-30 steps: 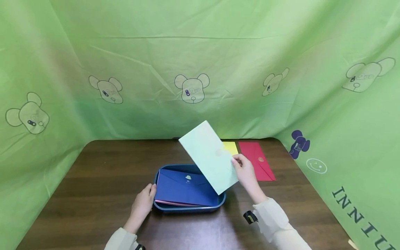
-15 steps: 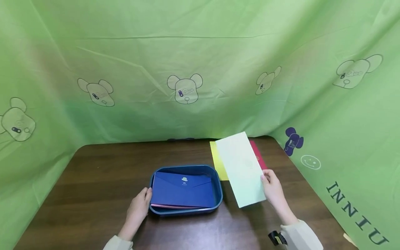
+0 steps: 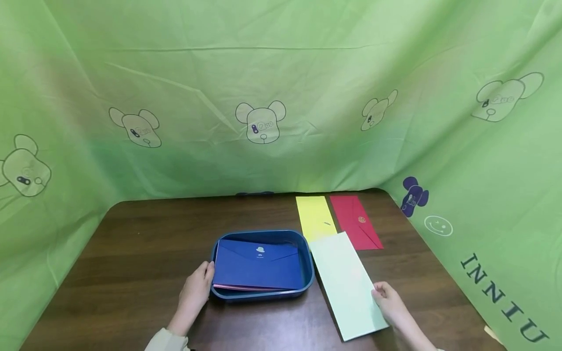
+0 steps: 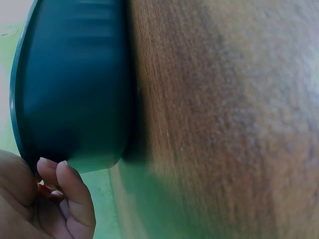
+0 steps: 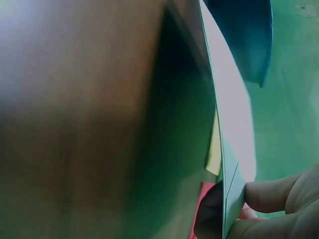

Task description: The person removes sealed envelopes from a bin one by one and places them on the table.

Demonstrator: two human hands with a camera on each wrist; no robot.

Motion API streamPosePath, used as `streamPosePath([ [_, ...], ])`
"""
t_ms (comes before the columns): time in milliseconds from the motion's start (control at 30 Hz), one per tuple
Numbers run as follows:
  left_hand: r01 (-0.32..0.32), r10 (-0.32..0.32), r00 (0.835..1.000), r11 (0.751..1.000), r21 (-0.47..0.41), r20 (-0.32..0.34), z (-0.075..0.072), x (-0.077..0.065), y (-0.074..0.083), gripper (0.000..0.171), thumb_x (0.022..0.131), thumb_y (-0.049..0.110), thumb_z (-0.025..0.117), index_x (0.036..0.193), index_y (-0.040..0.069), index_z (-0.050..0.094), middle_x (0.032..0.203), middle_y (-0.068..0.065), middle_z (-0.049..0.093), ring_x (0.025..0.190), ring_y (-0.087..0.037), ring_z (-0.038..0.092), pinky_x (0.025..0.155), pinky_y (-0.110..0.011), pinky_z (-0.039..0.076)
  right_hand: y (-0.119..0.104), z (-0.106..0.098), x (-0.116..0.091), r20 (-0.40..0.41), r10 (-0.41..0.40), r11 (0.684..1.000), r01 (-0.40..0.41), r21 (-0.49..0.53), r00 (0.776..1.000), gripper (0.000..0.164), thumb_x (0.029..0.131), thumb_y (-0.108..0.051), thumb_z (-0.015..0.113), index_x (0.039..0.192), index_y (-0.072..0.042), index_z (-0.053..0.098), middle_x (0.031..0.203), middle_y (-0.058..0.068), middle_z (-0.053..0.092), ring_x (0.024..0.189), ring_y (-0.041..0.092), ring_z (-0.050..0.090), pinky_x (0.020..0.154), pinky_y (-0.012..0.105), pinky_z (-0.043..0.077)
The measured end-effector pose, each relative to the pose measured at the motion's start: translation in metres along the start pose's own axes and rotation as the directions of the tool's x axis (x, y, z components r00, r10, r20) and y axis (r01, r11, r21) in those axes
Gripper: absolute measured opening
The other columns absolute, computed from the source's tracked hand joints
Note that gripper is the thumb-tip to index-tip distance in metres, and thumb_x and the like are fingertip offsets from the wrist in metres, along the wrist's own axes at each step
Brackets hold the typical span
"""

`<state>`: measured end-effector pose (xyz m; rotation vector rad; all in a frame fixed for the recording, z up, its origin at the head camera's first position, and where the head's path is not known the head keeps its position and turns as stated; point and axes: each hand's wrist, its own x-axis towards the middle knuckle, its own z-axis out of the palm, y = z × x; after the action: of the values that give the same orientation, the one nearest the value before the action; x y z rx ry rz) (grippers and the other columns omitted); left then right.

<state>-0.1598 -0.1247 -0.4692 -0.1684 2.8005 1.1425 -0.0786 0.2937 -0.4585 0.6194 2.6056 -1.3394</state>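
My right hand [image 3: 392,305] pinches a pale mint-green envelope [image 3: 347,287] by its right edge, thumb on one face and fingers behind. In the right wrist view the envelope [image 5: 230,99] hangs a little above the table, its shadow below. My left hand [image 3: 197,287] grips the left rim of a blue plastic basin [image 3: 307,261]; in the left wrist view its fingertips [image 4: 68,172] curl at the corner of the basin [image 4: 75,89]. Inside the basin lies a dark blue envelope [image 3: 259,267] with a small hat print, on top of pink-edged ones.
Behind the mint envelope, a yellow envelope [image 3: 315,214] and a red envelope [image 3: 356,222] lie side by side at the table's back right. The mint one overlaps the yellow one's lower end in the head view. A green curtain [image 3: 193,97] surrounds the wooden table [image 3: 131,263].
The mint envelope, held by my right hand, has moved from over the basin to the right, then down toward the table's front. My left hand stays at the basin's rim.
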Motion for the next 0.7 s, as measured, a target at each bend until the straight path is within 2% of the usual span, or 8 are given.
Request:
streamPosePath([
  [100,0.008,-0.008,1.000,1.000,-0.007,0.013,0.001,0.000,0.001,0.034,0.102,0.033,0.034,0.077,0.009,0.041,0.062,-0.004,0.040,0.053,-0.016,0.042,0.049,-0.028,0.029,0.011,0.006,-0.008,0.029,0.035,0.999,-0.036,0.016,0.999,0.023,0.097,-0.004,0.039,0.108,0.015,0.045,0.095,0.021,0.056,0.087,0.024,0.054,0.070,0.024,0.039],
  [267,0.014,-0.014,0.999,1.000,-0.018,0.029,0.000,0.000,0.001,0.034,0.102,0.032,0.033,0.078,0.009,0.041,0.062,-0.005,0.042,0.052,-0.016,0.044,0.049,-0.028,0.031,0.020,0.015,-0.018,0.014,0.059,0.998,-0.059,0.017,0.998,0.020,0.092,-0.005,0.048,0.098,0.014,0.051,0.080,0.010,0.058,0.071,0.014,0.051,0.061,0.023,0.042],
  [467,0.021,-0.021,0.999,1.000,-0.021,0.036,0.000,-0.001,0.001,0.034,0.102,0.033,0.032,0.080,0.008,0.041,0.063,-0.005,0.041,0.052,-0.016,0.045,0.050,-0.028,0.033,0.020,0.016,-0.021,-0.046,0.022,0.995,-0.026,-0.098,0.999,0.021,0.085,-0.016,0.064,0.080,0.004,0.060,0.071,0.003,0.060,0.065,0.013,0.051,0.059,0.024,0.040],
  [700,0.036,-0.034,0.998,0.999,-0.030,0.046,-0.001,-0.001,0.001,0.034,0.102,0.033,0.032,0.082,0.008,0.043,0.063,-0.005,0.039,0.052,-0.017,0.045,0.049,-0.028,0.035,0.021,0.016,-0.020,-0.043,-0.031,0.971,0.020,-0.238,0.999,0.022,0.081,-0.022,0.070,0.079,-0.002,0.061,0.069,0.000,0.061,0.066,0.011,0.052,0.062,0.027,0.041],
])
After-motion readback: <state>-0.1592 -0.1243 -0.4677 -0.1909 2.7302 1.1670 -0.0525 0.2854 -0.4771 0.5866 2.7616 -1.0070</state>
